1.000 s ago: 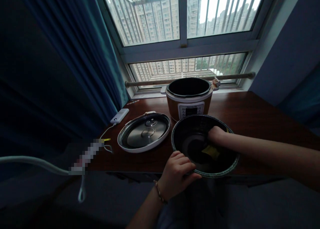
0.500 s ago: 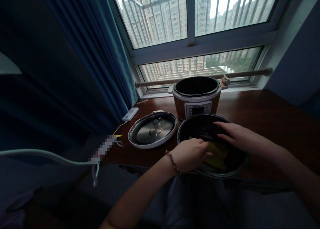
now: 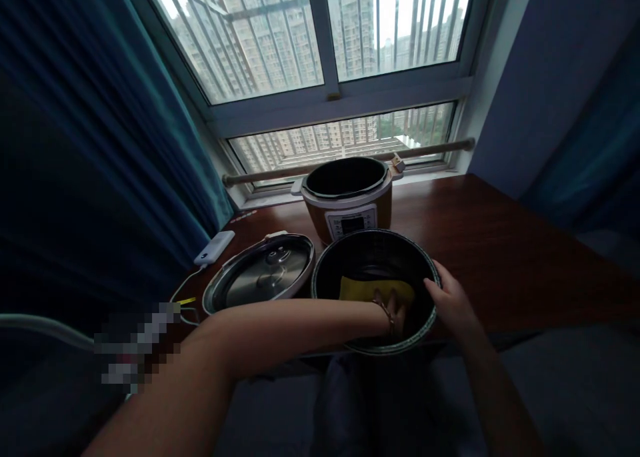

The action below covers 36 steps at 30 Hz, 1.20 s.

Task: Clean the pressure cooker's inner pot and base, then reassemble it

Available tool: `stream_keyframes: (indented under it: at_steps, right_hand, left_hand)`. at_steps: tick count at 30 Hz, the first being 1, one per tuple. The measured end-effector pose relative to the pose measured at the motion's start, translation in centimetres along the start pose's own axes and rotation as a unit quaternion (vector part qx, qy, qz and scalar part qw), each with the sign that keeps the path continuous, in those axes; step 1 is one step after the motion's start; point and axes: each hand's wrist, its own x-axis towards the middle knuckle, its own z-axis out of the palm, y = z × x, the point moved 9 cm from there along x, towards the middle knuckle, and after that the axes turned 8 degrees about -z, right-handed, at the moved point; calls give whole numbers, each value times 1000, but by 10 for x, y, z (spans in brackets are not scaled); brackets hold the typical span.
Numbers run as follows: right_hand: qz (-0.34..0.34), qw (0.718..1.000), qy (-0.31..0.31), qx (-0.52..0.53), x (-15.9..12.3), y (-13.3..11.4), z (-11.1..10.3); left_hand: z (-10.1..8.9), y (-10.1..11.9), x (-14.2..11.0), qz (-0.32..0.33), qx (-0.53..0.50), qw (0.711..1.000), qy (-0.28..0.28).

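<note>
A black inner pot (image 3: 370,252) stands at the table's front edge, its mouth facing up toward me. My left hand (image 3: 397,310) is down inside it, fingers pressed into a yellow cloth (image 3: 363,289) against the pot's interior; the fingertips are partly hidden. With thumb over the rim and fingers outside, my right hand (image 3: 450,297) grips the pot's right side. Directly behind is the electric cooker body (image 3: 357,210), white and brown with a control panel and an open top. Left of the pot, the cooker's round lid (image 3: 267,277) lies with its metal inside up.
A white power bank (image 3: 215,247) with a cable lies at the table's left edge. Near it is a blurred-out object (image 3: 155,337) with a thick white cord. The brown table (image 3: 500,257) extends right. A barred window and blue curtain (image 3: 165,130) stand behind.
My left hand has gone deeper into the pot with the cloth, which now looks more spread. My right hand has moved from inside the pot to its right rim. The view has shifted right.
</note>
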Motion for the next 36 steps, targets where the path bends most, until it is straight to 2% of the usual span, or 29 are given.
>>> stream_keyframes:
  at_steps: [2, 5, 9, 12, 17, 21, 23, 26, 29, 33, 36]
  right_hand:
    - [-7, 999, -5, 32, 0, -4, 0]
    - [-7, 999, -2, 53, -2, -7, -1]
    - [7, 998, -4, 70, -2, -4, 0]
    - [15, 996, 1, 83, -1, 0, 0]
    - [9, 996, 37, 80, -3, 1, -4]
    - [2, 996, 52, 72, -5, 3, -8]
    - [1, 996, 44, 78, -4, 3, -6]
    - [-6, 996, 32, 80, -2, 0, -3]
    - [-8, 996, 38, 81, -2, -4, -3]
    - [-2, 995, 47, 82, -2, -5, -3]
    - [3, 994, 52, 92, -2, -2, -4]
  left_hand:
    - [2, -11, 5, -1, 34, 999, -25]
    - [-14, -23, 20, 33, 94, 994, -48]
    - [-42, -41, 37, 77, 143, 986, -34]
    - [-56, -66, 40, 76, 185, 980, -14]
    - [-87, -98, 18, 90, 236, 967, 36]
    - [-126, -95, -19, 117, 272, 941, 161]
    - [-135, -94, -35, 92, 286, 936, 185]
    - [-130, -95, -50, 33, 282, 949, 139]
    - [-115, -91, -58, 17, 272, 960, 65]
    - [-89, -76, -67, 72, 218, 968, -102]
    - [-82, -54, -83, 145, 145, 959, -197]
